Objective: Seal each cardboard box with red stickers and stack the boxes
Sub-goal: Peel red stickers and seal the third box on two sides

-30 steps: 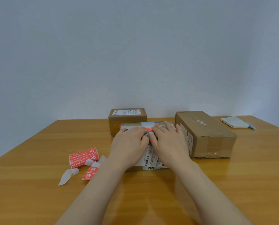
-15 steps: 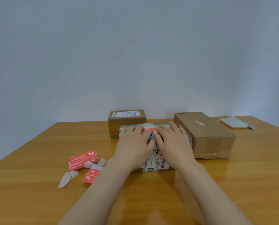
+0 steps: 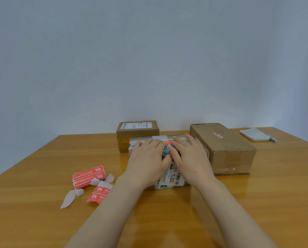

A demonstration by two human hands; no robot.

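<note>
A flat cardboard box [image 3: 174,178] with a white shipping label lies in the middle of the table. My left hand [image 3: 148,161] and my right hand [image 3: 189,158] lie side by side on its top, fingers straight, pressing down. A strip of red sticker [image 3: 168,142] shows between the fingertips near the box's far edge. A small box [image 3: 137,130] stands behind it. A long brown box [image 3: 223,147] sits just to the right. A roll of red stickers [image 3: 88,178] and a loose red sticker strip [image 3: 99,194] lie to the left.
White backing paper scraps [image 3: 71,198] lie beside the stickers on the wooden table [image 3: 33,176]. A white notepad [image 3: 254,134] with a blue pen sits at the far right corner. A plain wall stands behind the table.
Both hands slid a little toward me along the box top while staying pressed flat. The view shifted slightly.
</note>
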